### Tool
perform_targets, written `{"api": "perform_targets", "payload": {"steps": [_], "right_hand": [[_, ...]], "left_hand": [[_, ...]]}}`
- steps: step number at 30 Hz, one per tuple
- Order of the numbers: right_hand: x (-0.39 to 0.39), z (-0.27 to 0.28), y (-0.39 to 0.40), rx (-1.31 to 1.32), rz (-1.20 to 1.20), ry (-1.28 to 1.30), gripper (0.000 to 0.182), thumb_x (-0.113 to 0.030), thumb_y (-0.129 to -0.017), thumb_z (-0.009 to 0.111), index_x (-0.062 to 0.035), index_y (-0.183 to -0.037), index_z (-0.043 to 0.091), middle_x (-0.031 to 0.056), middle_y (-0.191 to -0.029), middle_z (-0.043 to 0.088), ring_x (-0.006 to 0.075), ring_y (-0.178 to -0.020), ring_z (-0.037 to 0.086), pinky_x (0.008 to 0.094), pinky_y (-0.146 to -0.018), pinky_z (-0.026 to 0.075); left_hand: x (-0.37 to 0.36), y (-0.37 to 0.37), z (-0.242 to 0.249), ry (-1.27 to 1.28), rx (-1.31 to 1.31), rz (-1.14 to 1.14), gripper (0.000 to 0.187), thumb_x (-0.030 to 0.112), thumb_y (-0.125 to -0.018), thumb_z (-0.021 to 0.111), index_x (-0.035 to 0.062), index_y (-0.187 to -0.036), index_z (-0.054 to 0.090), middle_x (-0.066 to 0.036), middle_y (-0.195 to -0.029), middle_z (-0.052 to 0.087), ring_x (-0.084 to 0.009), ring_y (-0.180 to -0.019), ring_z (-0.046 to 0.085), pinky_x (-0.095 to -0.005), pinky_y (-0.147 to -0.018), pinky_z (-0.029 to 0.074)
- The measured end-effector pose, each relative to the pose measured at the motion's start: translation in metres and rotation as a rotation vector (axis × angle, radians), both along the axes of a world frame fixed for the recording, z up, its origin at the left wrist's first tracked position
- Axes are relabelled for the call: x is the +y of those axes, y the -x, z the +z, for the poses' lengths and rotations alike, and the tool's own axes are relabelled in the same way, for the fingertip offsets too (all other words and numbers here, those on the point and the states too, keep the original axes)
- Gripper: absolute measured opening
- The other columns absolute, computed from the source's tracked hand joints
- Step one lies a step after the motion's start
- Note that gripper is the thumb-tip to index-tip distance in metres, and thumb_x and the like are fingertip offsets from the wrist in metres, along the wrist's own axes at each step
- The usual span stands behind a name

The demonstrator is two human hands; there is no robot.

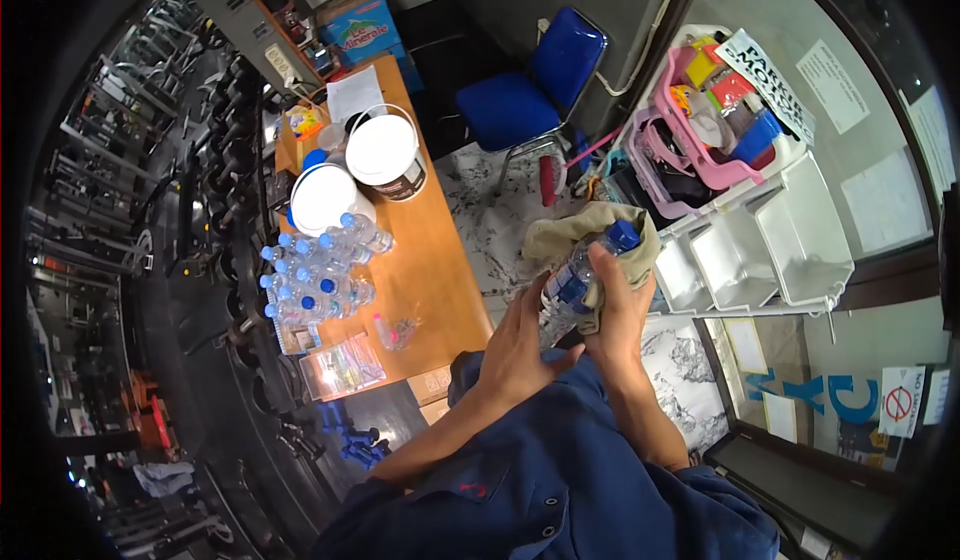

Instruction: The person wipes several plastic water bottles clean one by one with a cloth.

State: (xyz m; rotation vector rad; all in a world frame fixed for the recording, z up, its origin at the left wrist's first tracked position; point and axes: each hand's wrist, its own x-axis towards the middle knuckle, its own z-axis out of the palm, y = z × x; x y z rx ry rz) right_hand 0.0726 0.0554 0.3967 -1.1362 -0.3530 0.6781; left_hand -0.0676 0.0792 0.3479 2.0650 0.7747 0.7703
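A clear plastic water bottle [568, 288] with a dark blue cap and blue label is tilted between my hands, in front of my chest. My left hand [518, 348] grips its lower end, fingers along the side. Around the upper part and a khaki cloth [560, 232] closes my right hand [622, 310], thumb near the cap. The cloth is bunched behind the bottle and partly hidden by it. On the wooden table [440, 260] to the left stand several small clear bottles [318, 278] with blue caps. A pink-capped clear bottle [395, 332] lies apart from them.
Two white-lidded buckets [383, 150] stand on the table, with a water carton [362, 28] behind. A blue chair [535, 90] is ahead. At right are a pink basket [690, 110] of goods and white open bins [760, 235]. Gym weights line the left.
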Motion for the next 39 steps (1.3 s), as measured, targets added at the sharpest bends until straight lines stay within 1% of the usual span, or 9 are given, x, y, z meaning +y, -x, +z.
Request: {"api": "perform_targets", "payload": {"steps": [4, 10, 15, 18, 20, 23, 27, 32, 39], "right_hand": [[-0.012, 0.010, 0.001, -0.042, 0.015, -0.041, 0.039, -0.009, -0.095, 0.076, -0.0005, -0.131, 0.062, 0.0048, -0.114, 0.069, 0.0126, -0.101, 0.065, 0.0309, -0.088, 0.054], [-0.028, 0.038, -0.029, 0.307, 0.285, -0.122, 0.080, -0.009, -0.078, 0.087, -0.0010, -0.149, 0.051, 0.0145, -0.134, 0.066, 0.0250, -0.122, 0.067, 0.0399, -0.105, 0.055], [-0.024, -0.060, -0.048, 0.566, 0.561, -0.784, 0.091, -0.027, -0.076, 0.085, -0.0058, -0.155, 0.046, 0.0213, -0.143, 0.062, 0.0400, -0.121, 0.068, 0.0553, -0.106, 0.057], [-0.020, -0.060, -0.056, 0.548, 0.478, -0.698, 0.093, -0.018, -0.066, 0.085, 0.0033, -0.150, 0.050, 0.0249, -0.136, 0.066, 0.0404, -0.121, 0.068, 0.0501, -0.111, 0.055], [-0.028, -0.028, -0.064, 0.527, 0.503, -0.561, 0.078, -0.033, -0.081, 0.080, -0.0020, -0.148, 0.053, 0.0213, -0.130, 0.069, 0.0389, -0.109, 0.073, 0.0551, -0.094, 0.063], [-0.030, -0.016, -0.068, 0.481, 0.268, -0.289, 0.055, -0.018, -0.092, 0.073, 0.0001, -0.142, 0.057, 0.0137, -0.120, 0.073, 0.0239, -0.105, 0.075, 0.0384, -0.092, 0.063], [-0.022, -0.007, -0.058, 0.223, 0.119, -0.066, 0.036, -0.014, -0.105, 0.064, -0.0019, -0.138, 0.061, 0.0070, -0.115, 0.072, 0.0154, -0.100, 0.071, 0.0320, -0.089, 0.058], [-0.013, -0.026, -0.025, -0.188, -0.072, 0.105, 0.044, -0.021, -0.110, 0.060, 0.0028, -0.147, 0.051, 0.0115, -0.124, 0.065, 0.0184, -0.113, 0.061, 0.0325, -0.099, 0.049], [-0.052, -0.025, -0.005, -0.536, 0.265, 0.336, 0.045, -0.017, -0.106, 0.059, 0.0051, -0.144, 0.050, 0.0231, -0.135, 0.060, 0.0353, -0.124, 0.061, 0.0402, -0.109, 0.045]], "left_hand": [[0.019, -0.011, 0.004, 0.173, 0.066, -0.056, 0.078, 0.023, -0.080, 0.089, -0.0020, -0.143, 0.048, -0.019, -0.115, 0.071, -0.0425, -0.101, 0.072, -0.0481, -0.093, 0.058], [0.025, -0.004, -0.001, 1.297, -0.250, -0.842, 0.072, 0.021, -0.080, 0.091, 0.0022, -0.137, 0.051, -0.013, -0.107, 0.072, -0.0234, -0.091, 0.073, -0.0375, -0.082, 0.059], [-0.017, -0.037, -0.015, 2.326, -0.743, -1.872, 0.072, 0.025, -0.083, 0.090, -0.0052, -0.134, 0.048, -0.022, -0.096, 0.067, -0.0314, -0.084, 0.072, -0.0424, -0.069, 0.061], [-0.005, -0.029, -0.024, 2.172, -0.693, -1.557, 0.073, 0.026, -0.081, 0.090, -0.0064, -0.132, 0.050, -0.021, -0.094, 0.068, -0.0302, -0.080, 0.072, -0.0416, -0.070, 0.061], [0.012, -0.017, -0.021, 1.961, -0.533, -1.220, 0.069, 0.025, -0.081, 0.089, -0.0064, -0.130, 0.052, -0.019, -0.094, 0.069, -0.0282, -0.078, 0.073, -0.0394, -0.070, 0.061], [0.027, -0.014, 0.027, 1.560, -0.316, -0.740, 0.049, 0.021, -0.084, 0.086, -0.0030, -0.119, 0.061, -0.014, -0.092, 0.072, -0.0204, -0.074, 0.072, -0.0316, -0.068, 0.059], [0.030, -0.021, 0.016, 0.974, -0.124, -0.527, 0.034, 0.020, -0.082, 0.088, -0.0003, -0.102, 0.068, -0.007, -0.080, 0.072, -0.0145, -0.071, 0.072, -0.0305, -0.065, 0.058], [0.022, -0.031, 0.007, 0.333, 0.112, -0.155, 0.045, 0.015, -0.079, 0.088, -0.0030, -0.112, 0.064, -0.009, -0.081, 0.075, -0.0146, -0.073, 0.074, -0.0330, -0.069, 0.059], [0.053, -0.028, -0.002, 0.761, -0.091, -0.241, 0.042, 0.011, -0.086, 0.081, -0.0021, -0.122, 0.064, -0.011, -0.099, 0.076, -0.0165, -0.084, 0.075, -0.0338, -0.075, 0.061]]}}
